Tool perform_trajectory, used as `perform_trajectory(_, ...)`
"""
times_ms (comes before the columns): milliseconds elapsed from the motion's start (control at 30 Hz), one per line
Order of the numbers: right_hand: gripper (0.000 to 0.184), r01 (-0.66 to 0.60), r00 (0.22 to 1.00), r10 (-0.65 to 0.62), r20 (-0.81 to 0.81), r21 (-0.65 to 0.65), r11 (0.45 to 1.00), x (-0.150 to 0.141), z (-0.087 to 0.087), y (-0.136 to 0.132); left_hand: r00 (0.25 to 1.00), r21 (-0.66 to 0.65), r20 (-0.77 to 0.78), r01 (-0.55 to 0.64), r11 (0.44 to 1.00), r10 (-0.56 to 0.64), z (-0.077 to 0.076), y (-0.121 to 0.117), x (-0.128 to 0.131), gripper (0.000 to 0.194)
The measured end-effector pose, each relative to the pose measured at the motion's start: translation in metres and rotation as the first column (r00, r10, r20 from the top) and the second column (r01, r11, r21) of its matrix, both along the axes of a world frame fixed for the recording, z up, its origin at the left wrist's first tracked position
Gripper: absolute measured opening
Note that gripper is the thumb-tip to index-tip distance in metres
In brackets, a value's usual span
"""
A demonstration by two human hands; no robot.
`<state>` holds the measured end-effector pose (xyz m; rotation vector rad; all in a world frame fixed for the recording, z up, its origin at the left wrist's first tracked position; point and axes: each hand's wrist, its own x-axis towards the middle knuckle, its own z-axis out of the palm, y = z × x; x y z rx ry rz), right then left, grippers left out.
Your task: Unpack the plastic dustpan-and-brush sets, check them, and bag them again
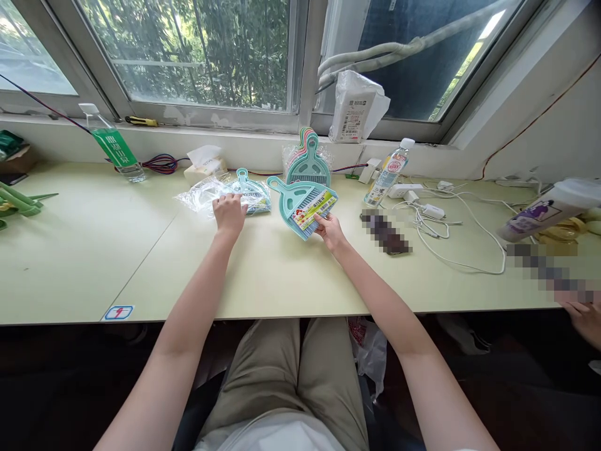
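My right hand [331, 230] pinches the lower right edge of a light teal mini dustpan [287, 199]. A yellow and green label [315, 210] lies across its comb-like ridges, and its handle points up and left. My left hand [229, 216] is closed over a crinkled clear plastic bag [206, 193], knuckles up, its fingertips partly hidden. Under and beside that hand lies another teal dustpan [248, 188] in clear wrap. Just behind the held dustpan, a stack of dustpans [308, 164] in teal, green and red leans upright against the sill.
A green-labelled water bottle [113, 145] leans at back left, near a tissue pack [205, 161]. To the right are a drink bottle [389, 173], a blurred dark object [385, 232], white chargers and cables [432, 212], and a tumbler [547, 210]. Another person's hand [585, 319] shows at far right.
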<state>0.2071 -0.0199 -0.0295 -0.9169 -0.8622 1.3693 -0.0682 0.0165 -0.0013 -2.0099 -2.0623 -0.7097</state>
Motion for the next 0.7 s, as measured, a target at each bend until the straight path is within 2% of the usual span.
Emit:
perform_trajectory(67,0.012,0.001,1.000,-0.001,0.004,-0.007,1.000,0.000,0.001,-0.001,0.999,0.069,-0.046,0.027,0.997,-0.024,-0.004,0.001,-0.001,0.052)
perform_trajectory(100,0.012,0.000,1.000,0.000,0.005,-0.007,1.000,0.000,0.001,-0.001,0.997,0.056,-0.065,0.037,0.998,-0.033,-0.005,0.002,-0.001,0.053)
perform_trajectory(200,0.011,-0.001,1.000,0.001,0.013,-0.006,1.000,0.001,0.002,-0.002,0.992,-0.058,-0.092,0.081,0.995,-0.086,-0.006,0.004,-0.001,0.039)
perform_trajectory(267,0.011,0.006,1.000,-0.005,0.021,-0.010,1.000,0.001,0.002,-0.001,0.976,-0.067,-0.101,0.187,0.980,-0.193,-0.005,0.004,-0.001,0.030)
perform_trajectory(367,0.011,0.021,0.999,-0.021,0.028,-0.011,1.000,0.003,0.001,0.000,0.933,-0.027,-0.109,0.343,0.939,-0.344,-0.003,0.004,0.003,0.035)
perform_trajectory(433,0.012,0.031,0.999,-0.031,0.030,-0.005,1.000,0.004,-0.001,0.002,0.938,0.025,-0.089,0.338,0.941,-0.335,-0.004,0.002,0.006,0.038)
perform_trajectory(533,0.012,0.040,0.999,-0.040,0.030,-0.006,0.999,0.006,-0.002,0.003,0.970,0.063,-0.054,0.242,0.968,-0.239,-0.009,0.002,0.006,0.042)
perform_trajectory(600,0.011,0.043,0.999,-0.042,0.031,-0.015,0.999,0.006,-0.003,0.003,0.976,-0.020,-0.048,0.212,0.977,-0.213,-0.014,0.005,0.002,0.038)
perform_trajectory(700,0.011,0.040,0.999,-0.040,0.036,-0.017,0.999,0.006,-0.003,0.002,0.970,-0.127,-0.022,0.239,0.963,-0.243,-0.018,0.010,-0.006,0.035)
